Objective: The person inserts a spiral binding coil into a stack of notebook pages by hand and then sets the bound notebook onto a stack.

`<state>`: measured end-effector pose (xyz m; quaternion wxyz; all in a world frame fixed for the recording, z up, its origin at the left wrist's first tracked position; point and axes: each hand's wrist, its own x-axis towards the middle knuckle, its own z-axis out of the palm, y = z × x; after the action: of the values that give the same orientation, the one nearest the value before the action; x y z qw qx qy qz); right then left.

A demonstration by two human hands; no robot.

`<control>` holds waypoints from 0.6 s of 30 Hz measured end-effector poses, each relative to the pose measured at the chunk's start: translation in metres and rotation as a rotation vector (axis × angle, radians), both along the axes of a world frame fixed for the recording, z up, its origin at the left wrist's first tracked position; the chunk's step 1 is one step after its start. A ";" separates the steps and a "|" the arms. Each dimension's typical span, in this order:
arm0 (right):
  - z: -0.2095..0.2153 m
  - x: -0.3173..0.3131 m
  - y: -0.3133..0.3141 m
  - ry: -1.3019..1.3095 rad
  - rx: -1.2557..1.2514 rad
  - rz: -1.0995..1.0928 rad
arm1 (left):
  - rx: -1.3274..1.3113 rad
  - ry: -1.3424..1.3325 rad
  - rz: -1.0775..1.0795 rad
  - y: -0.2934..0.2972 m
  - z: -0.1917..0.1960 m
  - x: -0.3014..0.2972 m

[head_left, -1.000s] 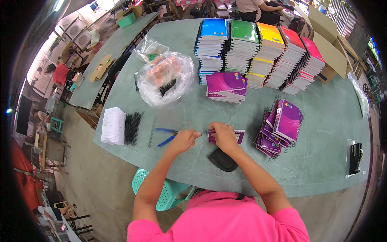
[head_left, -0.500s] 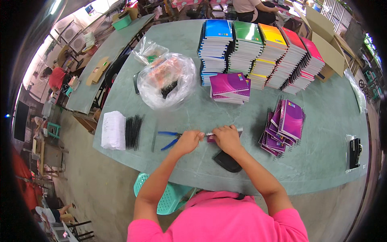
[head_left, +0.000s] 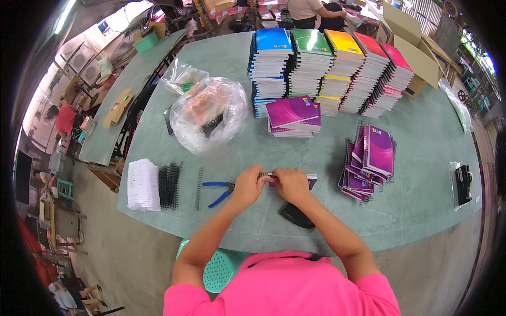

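A small purple notebook point(head_left: 312, 179) lies mostly under my right hand point(head_left: 292, 184), whose fingers are closed on its far edge. Close on its left, my left hand point(head_left: 250, 185) pinches the end of a dark ridged strip, which looks like a spiral coil point(head_left: 268, 174), at that edge. The fingers hide most of the coil. Blue-handled pliers point(head_left: 220, 193) lie spread beside my left hand, with a single black coil point(head_left: 198, 188) past them. A black rounded object point(head_left: 297, 215) sits under my right forearm.
Coil-bound purple notebooks point(head_left: 378, 150) are piled on the right, with unbound-looking ones point(head_left: 293, 111) ahead. Behind stand tall notebook stacks point(head_left: 274, 42). A plastic bag point(head_left: 208, 116), white paper bundle point(head_left: 143, 184) and black coils point(head_left: 169, 185) occupy the left; a packaged black clip point(head_left: 463, 184) lies far right.
My hands have drawn closer together at the notebook's edge, the left now right beside the right. The whole view has shifted slightly; the other things on the table keep their places.
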<state>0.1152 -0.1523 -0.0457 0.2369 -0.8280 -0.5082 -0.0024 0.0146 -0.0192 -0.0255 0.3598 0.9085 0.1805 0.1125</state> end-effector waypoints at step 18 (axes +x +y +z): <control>0.002 0.005 0.004 0.262 0.152 0.016 | -0.019 -0.114 -0.167 0.023 0.004 0.001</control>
<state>0.1206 -0.1487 -0.0442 0.3633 -0.7969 -0.4778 0.0688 0.0152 0.0038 -0.0217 0.3862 0.9090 0.0846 0.1318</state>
